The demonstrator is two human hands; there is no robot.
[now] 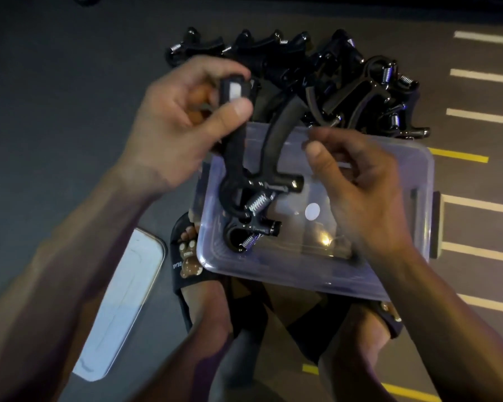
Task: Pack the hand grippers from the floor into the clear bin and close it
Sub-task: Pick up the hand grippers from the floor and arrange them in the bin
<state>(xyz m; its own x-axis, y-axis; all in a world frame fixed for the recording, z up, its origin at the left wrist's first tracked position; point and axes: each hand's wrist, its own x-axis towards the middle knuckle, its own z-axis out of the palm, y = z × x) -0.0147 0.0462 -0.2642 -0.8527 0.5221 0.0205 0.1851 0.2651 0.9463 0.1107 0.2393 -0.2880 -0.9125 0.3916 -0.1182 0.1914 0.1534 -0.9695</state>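
Black sprung hand gripper (253, 169) pinched in left hand (172, 120) above clear plastic bin (389, 274); right hand (360, 187) loose, empty.

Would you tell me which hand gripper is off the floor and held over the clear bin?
The hand gripper in the left hand, hanging over the clear bin; the others sit in the pile behind.

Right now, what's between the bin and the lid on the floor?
In the head view, a foot in a black slipper lies between the clear bin and the white lid; the bin's corner overlaps the slipper.
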